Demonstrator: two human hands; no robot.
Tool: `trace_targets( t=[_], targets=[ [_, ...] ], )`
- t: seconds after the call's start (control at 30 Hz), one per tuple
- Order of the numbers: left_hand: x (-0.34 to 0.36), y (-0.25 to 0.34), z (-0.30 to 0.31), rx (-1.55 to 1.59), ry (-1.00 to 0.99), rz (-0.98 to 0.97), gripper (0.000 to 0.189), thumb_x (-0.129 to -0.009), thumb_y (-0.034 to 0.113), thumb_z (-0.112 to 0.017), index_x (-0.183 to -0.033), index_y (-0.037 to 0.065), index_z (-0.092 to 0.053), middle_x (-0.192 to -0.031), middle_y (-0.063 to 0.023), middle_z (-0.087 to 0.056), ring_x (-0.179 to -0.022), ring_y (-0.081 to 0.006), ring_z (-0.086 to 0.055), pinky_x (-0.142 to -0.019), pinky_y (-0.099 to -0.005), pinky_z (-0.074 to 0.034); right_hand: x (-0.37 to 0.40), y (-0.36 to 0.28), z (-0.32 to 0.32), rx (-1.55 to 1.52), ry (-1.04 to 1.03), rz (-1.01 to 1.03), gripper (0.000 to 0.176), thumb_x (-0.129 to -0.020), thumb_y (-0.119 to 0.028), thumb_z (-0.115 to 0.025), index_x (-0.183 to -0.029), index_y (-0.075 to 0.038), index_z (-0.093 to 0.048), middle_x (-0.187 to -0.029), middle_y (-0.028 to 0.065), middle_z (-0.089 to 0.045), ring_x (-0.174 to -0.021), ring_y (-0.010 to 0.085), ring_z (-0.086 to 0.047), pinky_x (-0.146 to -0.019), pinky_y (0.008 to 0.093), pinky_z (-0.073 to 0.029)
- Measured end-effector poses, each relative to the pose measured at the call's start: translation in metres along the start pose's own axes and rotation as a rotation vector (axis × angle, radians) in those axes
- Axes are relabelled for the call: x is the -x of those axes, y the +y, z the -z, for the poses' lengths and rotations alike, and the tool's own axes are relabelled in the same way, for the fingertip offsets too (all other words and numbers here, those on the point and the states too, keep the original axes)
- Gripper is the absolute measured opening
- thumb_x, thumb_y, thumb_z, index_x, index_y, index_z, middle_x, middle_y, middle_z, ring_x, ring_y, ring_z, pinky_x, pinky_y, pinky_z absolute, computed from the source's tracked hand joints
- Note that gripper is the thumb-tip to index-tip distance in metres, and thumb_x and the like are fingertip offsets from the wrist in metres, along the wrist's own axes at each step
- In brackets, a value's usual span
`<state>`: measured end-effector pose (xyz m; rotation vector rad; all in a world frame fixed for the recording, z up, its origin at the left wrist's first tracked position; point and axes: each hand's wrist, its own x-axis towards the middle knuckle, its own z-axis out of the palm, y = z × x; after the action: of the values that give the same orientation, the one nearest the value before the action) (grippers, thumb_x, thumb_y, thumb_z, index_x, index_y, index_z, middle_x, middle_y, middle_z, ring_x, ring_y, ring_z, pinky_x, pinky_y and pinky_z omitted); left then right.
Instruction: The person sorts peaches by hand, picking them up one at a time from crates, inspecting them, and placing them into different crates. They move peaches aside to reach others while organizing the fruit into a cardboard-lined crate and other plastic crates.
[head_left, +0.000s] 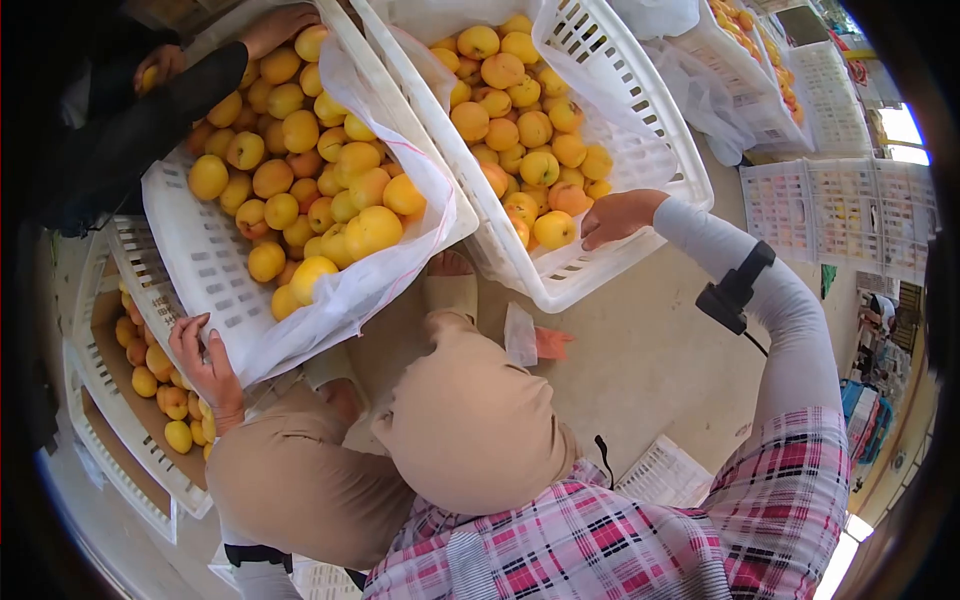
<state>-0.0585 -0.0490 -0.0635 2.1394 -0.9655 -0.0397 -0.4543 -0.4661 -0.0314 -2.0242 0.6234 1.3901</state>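
Note:
My left hand (207,368) is at the near corner of the left white crate (195,255), its fingers apart and nothing visible in them. This tilted crate holds many yellow-orange apricots (300,131) on a white plastic liner (405,262). My right hand (620,216) reaches over the near right side of the right white crate (556,292). Its loosely bent fingers point down beside a yellow apricot (554,230), with no fruit visible in the grasp. More apricots (502,70) fill the middle of that crate, also lined with plastic.
Another person's dark sleeve (165,130) and hand (280,28) reach into the left crate; their other hand (158,68) holds an apricot. Lower left stands another crate of apricots (178,435). Stacked crates (840,215) stand right. A reddish scrap (552,343) lies on the floor.

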Motion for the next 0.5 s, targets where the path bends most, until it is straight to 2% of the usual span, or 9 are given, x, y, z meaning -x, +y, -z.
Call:
trace_targets(
  t=[0.07, 0.13, 0.2, 0.3, 0.37, 0.4, 0.47, 0.5],
  targets=[
    [-0.001, 0.006, 0.001, -0.044, -0.001, -0.03, 0.023, -0.083, 0.003, -0.051, -0.104, 0.001, -0.058, -0.115, -0.0106, -0.046, -0.103, -0.0231, -0.048, -0.089, -0.031, -0.038, -0.003, 0.009, -0.007, 0.12, 0.084, 0.129, 0.041, -0.088, -0.041, -0.05, -0.097, -0.006, -0.068, -0.095, 0.0114, -0.067, -0.091, 0.0289, -0.061, -0.08, 0.0377, -0.047],
    [-0.002, 0.009, 0.001, -0.037, 0.015, -0.077, 0.023, -0.081, 0.004, -0.053, -0.103, 0.002, -0.059, -0.113, -0.0117, -0.047, -0.104, -0.0252, -0.048, -0.09, -0.0323, -0.039, 0.003, -0.003, -0.006, 0.219, 0.133, 0.091, 0.039, -0.089, -0.039, -0.049, -0.091, -0.004, -0.067, -0.091, 0.0133, -0.066, -0.086, 0.0318, -0.06, -0.077, 0.0394, -0.046],
    [-0.002, 0.014, 0.003, -0.046, 0.017, -0.051, 0.022, -0.079, 0.004, -0.055, -0.101, 0.002, -0.06, -0.114, -0.0125, -0.047, -0.104, -0.0269, -0.048, -0.091, -0.034, -0.039, 0.004, -0.008, -0.003, 0.385, 0.123, 0.201, 0.04, -0.089, -0.039, -0.047, -0.086, -0.004, -0.066, -0.089, 0.0161, -0.066, -0.081, 0.0354, -0.06, -0.073, 0.0441, -0.046],
    [-0.003, 0.018, 0.0, -0.006, 0.048, -0.003, 0.023, -0.078, 0.004, -0.055, -0.1, 0.001, -0.06, -0.111, -0.0128, -0.047, -0.103, -0.0273, -0.049, -0.092, -0.035, -0.039, 0.021, -0.033, 0.008, 0.276, 0.171, 0.156, 0.037, -0.088, -0.036, -0.048, -0.083, -0.003, -0.064, -0.08, 0.0181, -0.064, -0.073, 0.0361, -0.06, -0.068, 0.0461, -0.046],
    [-0.003, 0.015, -0.004, -0.108, 0.146, -0.162, 0.022, -0.077, 0.004, -0.056, -0.099, 0.0, -0.059, -0.109, -0.0129, -0.048, -0.102, -0.0279, -0.049, -0.091, -0.035, -0.04, 0.034, -0.048, 0.019, 0.36, 0.447, 0.164, 0.029, -0.088, -0.029, -0.052, -0.085, -0.002, -0.062, -0.074, 0.0198, -0.062, -0.068, 0.0361, -0.059, -0.064, 0.0448, -0.046],
    [-0.002, 0.014, -0.003, -0.1, 0.154, -0.156, 0.022, -0.077, 0.004, -0.056, -0.099, 0.0, -0.059, -0.109, -0.0129, -0.048, -0.102, -0.0279, -0.049, -0.091, -0.035, -0.04, 0.047, -0.066, 0.028, 0.371, 0.445, 0.157, 0.029, -0.088, -0.029, -0.052, -0.085, -0.002, -0.062, -0.074, 0.0198, -0.062, -0.068, 0.0361, -0.059, -0.064, 0.0448, -0.046],
    [-0.003, 0.015, 0.0, 0.022, 0.077, -0.063, 0.022, -0.076, 0.004, -0.057, -0.098, 0.0, -0.059, -0.107, -0.013, -0.048, -0.101, -0.0284, -0.049, -0.091, -0.0351, -0.04, 0.072, -0.128, 0.047, 0.062, 0.888, 0.301, 0.02, -0.085, -0.018, -0.058, -0.084, 0.003, -0.059, -0.074, 0.0181, -0.06, -0.06, 0.0325, -0.055, -0.059, 0.0372, -0.045],
    [-0.003, 0.016, 0.001, 0.034, 0.08, -0.06, 0.022, -0.076, 0.004, -0.057, -0.098, 0.0, -0.059, -0.107, -0.013, -0.048, -0.101, -0.0284, -0.049, -0.091, -0.0351, -0.04, 0.082, -0.158, 0.055, -0.049, 0.864, 0.357, 0.018, -0.084, -0.015, -0.058, -0.087, 0.003, -0.058, -0.073, 0.0174, -0.06, -0.06, 0.0304, -0.054, -0.059, 0.035, -0.044]
  ],
)
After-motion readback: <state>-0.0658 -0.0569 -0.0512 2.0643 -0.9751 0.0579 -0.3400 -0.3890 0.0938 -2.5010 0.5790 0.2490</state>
